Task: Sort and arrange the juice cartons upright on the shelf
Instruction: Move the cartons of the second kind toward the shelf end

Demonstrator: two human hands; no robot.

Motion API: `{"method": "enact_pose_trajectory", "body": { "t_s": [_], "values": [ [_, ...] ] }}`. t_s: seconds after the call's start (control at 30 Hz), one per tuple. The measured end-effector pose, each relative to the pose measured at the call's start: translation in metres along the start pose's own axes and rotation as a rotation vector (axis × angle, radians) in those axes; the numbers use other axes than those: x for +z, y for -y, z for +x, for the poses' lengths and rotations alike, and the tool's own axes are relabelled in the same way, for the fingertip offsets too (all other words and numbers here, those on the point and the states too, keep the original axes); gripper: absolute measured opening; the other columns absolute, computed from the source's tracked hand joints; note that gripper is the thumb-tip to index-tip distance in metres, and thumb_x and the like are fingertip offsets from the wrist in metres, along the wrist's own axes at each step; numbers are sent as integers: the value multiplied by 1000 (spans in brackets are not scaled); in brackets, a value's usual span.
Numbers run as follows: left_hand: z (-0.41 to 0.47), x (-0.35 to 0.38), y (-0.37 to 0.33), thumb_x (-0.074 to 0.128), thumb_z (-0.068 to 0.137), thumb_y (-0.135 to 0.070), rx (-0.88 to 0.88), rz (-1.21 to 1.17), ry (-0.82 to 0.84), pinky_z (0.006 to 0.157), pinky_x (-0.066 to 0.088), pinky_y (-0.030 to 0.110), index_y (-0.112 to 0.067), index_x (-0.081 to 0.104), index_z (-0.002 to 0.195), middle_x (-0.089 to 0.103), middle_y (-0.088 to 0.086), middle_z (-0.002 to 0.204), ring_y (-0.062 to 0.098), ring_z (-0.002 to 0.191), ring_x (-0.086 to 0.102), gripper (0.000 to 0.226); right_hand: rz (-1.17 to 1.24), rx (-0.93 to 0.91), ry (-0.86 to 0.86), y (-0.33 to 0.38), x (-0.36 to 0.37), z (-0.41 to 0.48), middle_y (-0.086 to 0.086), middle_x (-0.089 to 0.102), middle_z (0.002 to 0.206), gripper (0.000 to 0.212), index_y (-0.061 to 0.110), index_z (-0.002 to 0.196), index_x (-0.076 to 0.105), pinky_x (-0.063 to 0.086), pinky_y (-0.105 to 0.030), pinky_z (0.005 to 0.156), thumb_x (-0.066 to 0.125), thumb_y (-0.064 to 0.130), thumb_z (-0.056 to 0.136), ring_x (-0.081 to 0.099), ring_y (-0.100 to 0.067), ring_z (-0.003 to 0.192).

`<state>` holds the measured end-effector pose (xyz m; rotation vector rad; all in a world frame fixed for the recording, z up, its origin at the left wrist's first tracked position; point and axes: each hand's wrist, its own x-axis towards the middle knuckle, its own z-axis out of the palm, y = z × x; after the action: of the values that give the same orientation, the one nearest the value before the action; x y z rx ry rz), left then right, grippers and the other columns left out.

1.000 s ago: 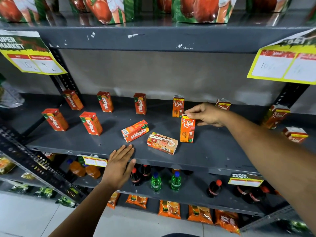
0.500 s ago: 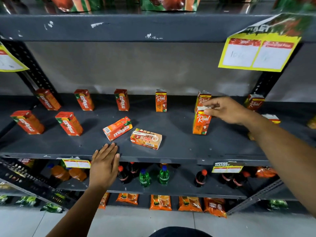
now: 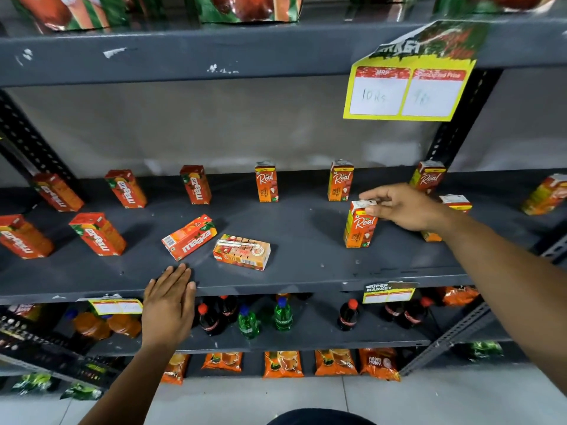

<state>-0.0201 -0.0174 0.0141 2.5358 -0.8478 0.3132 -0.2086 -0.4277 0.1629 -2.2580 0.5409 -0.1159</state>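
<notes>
I see my right hand (image 3: 408, 207) pinching the top of an upright Real carton (image 3: 359, 227), which stands on the grey shelf (image 3: 306, 228) at about 3 o'clock from the shelf's middle. My left hand (image 3: 168, 302) lies flat with fingers together on the shelf's front edge at 7 o'clock, holding nothing. Just above it, at 12 o'clock from that hand, a Maaza carton (image 3: 189, 236) lies on its side, and a second fallen carton (image 3: 242, 251) lies just beside it at its 4 o'clock; I cannot tell whether they touch. Along the back, three Real cartons (image 3: 266, 182) stand upright from 12 to 2 o'clock, and Maaza cartons (image 3: 195, 184) stand at 9 to 11 o'clock. A yellow price tag (image 3: 408, 87) hangs from the shelf above at 1 o'clock. The lower shelf holds drink bottles (image 3: 282, 315).
</notes>
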Motion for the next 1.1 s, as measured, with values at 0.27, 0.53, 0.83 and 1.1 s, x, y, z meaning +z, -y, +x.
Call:
{"method": "enact_pose_trajectory", "body": {
  "t_s": [0.27, 0.53, 0.83, 1.1],
  "values": [
    [0, 0, 0, 29, 94, -39, 4, -14, 1, 109, 22, 46, -6, 56, 124, 54, 13, 135, 28, 131, 41, 53, 65, -2, 39, 1, 7, 5, -2, 64, 120, 40, 18, 126, 56, 49, -31, 95, 63, 17, 86, 61, -10, 107],
    [0, -4, 2, 25, 94, -43, 3, 2, 40, 110, 22, 46, -8, 54, 127, 51, 10, 138, 26, 133, 38, 57, 92, 1, 32, -1, 8, 6, 1, 62, 116, 38, 21, 123, 56, 47, -14, 77, 63, 16, 86, 59, -2, 101],
    [2, -18, 17, 27, 94, -43, 111, 85, 154, 109, 27, 46, -7, 44, 135, 46, 12, 142, 28, 135, 35, 57, 25, -134, -187, 25, 5, 16, 5, 61, 122, 44, 28, 121, 57, 41, -34, 103, 70, 30, 80, 55, -13, 117],
    [11, -33, 55, 22, 93, -51, -27, 182, 132, 113, 15, 43, -3, 32, 140, 33, 16, 149, 27, 141, 19, 68, -298, -374, -53, 102, 62, 46, 1, 63, 124, 41, 23, 120, 60, 43, -28, 96, 69, 28, 81, 57, -11, 111]
  ]
}}
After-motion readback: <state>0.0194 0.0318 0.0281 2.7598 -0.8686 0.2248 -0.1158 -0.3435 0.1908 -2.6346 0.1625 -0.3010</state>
